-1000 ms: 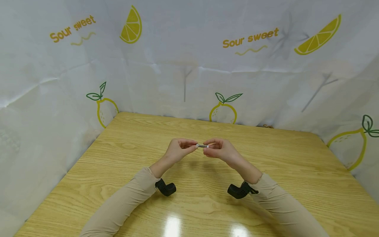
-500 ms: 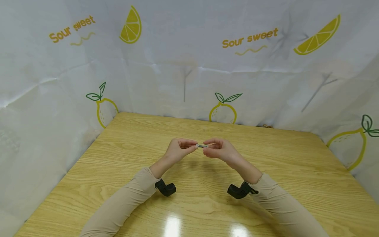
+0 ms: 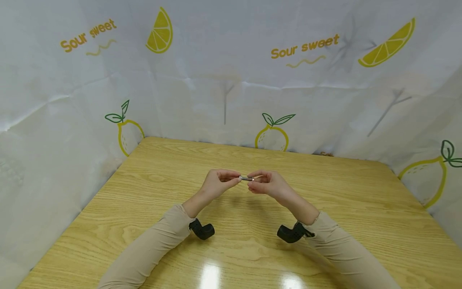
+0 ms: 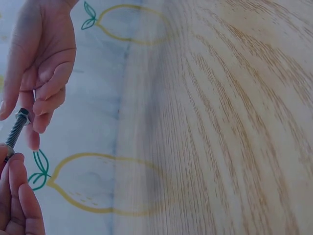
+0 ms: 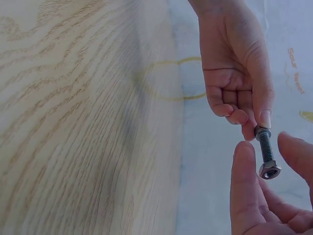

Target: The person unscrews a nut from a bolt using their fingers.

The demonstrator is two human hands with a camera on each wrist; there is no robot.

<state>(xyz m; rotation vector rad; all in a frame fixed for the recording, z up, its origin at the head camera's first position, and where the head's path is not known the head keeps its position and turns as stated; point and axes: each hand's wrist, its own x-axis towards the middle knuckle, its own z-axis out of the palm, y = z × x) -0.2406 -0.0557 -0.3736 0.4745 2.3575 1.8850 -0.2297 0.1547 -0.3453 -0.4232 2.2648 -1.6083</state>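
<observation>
Held above the table, a metal bolt (image 3: 246, 178) lies nearly level between both hands. My left hand (image 3: 215, 184) pinches its head end between thumb and fingertips, which partly cover it. A hex nut (image 5: 270, 170) sits on the threaded shank near the bolt's other end. Around this nut, the thumb and fingers of my right hand (image 3: 270, 184) are spread. In the right wrist view they stand apart from the nut, thumb on one side and index finger on the other. A thin, bright line shows by the right hand's fingers in the left wrist view; its kind is unclear.
A wood-grain table (image 3: 151, 168) extends beneath both hands. White cloth (image 3: 202, 92) printed with lemons surrounds it at the back and sides. Each wrist carries a black camera mount (image 3: 202, 229) below a beige sleeve (image 3: 155, 245).
The right thumb and fingers have shifted slightly about the nut end, and more of the nut shows. The left hand and the bolt stay where they were.
</observation>
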